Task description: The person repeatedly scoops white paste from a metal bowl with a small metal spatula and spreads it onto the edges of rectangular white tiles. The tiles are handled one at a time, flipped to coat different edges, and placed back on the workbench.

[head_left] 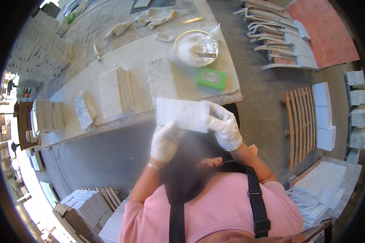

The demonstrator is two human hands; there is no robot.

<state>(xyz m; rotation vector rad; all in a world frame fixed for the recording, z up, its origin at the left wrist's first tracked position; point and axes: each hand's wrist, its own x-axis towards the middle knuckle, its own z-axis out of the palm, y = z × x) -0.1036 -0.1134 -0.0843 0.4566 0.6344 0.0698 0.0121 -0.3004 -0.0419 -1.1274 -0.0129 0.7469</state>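
Observation:
A white marble tile [183,114] with faint grey veining is held up in front of me, just off the near edge of the worktable. My left hand [164,141], in a white knitted glove, grips its lower left corner with the thumb on the face. At its right end, my right hand [224,126], gloved alike, pinches the edge. Fingers behind the tile are hidden. On the table beyond lie a larger marble slab [161,77], a green box [211,78] and a round basin [177,52] of white paste or powder with a flat blade in it.
Stacked tiles [115,92], a small grey-veined stack [84,110] and another stack [47,116] line the table's left side. Loose gloves [155,17] lie at the back. Right of the table are a wooden pallet [301,123] and a crate of tiles [320,186].

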